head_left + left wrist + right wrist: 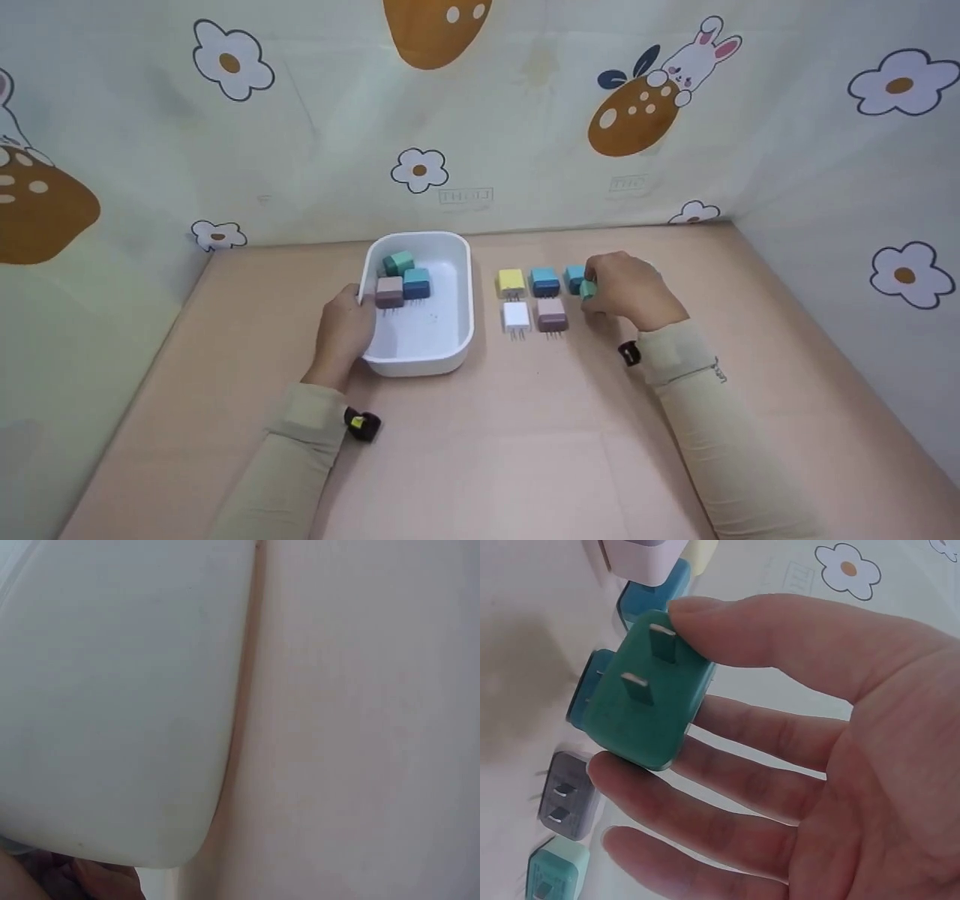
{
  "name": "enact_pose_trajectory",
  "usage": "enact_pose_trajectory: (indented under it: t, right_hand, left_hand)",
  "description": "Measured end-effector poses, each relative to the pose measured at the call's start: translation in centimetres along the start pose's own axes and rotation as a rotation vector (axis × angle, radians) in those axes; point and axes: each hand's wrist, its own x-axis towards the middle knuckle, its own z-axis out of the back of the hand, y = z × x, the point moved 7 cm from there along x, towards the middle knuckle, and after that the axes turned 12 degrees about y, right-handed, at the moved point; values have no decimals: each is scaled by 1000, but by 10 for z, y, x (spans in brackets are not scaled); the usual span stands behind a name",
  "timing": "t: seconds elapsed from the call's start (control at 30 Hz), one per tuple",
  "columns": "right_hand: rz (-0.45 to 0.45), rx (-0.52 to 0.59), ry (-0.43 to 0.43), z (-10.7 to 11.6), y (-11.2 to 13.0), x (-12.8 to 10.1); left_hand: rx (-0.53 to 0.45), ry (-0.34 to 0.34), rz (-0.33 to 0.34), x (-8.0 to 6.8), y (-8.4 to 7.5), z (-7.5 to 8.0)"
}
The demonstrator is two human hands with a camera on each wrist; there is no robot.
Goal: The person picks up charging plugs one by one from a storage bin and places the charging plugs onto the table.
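Observation:
A white plastic tray [463, 360] stands at the left of centre on the table. My left hand [345, 326] grips its left rim, with the thumb over the edge. Inside lie a green charger plug [399, 262], a blue one [416, 283] and a mauve one [389, 292]. In the left wrist view the tray's outer wall [127, 705] fills much of the picture. Right of the tray, my right hand [630, 289] pinches a green two-prong charger plug [649, 690] between thumb and fingers. Beside that hand sits a blue plug [575, 278], partly covered.
Yellow [511, 283] and blue [545, 281] charger plugs stand in the back row, with white [516, 316] and mauve [552, 314] ones in front. The right wrist view shows a dark greyish plug [568, 795] and another green one [556, 870]. A patterned cloth wall [330, 150] rises behind the table.

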Motion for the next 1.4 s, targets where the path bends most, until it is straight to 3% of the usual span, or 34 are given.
enact_pose_trajectory:
  t: [0.63, 1.17, 1.4]
  right_hand:
    - [-6, 2, 76, -17, -1, 8]
    - [16, -50, 50, -19, -1, 10]
    - [-14, -32, 84, -23, -1, 10]
  left_hand:
    - [10, -12, -15, -1, -2, 2]
    - [8, 0, -22, -1, -1, 0]
    - [4, 2, -11, -1, -1, -1]
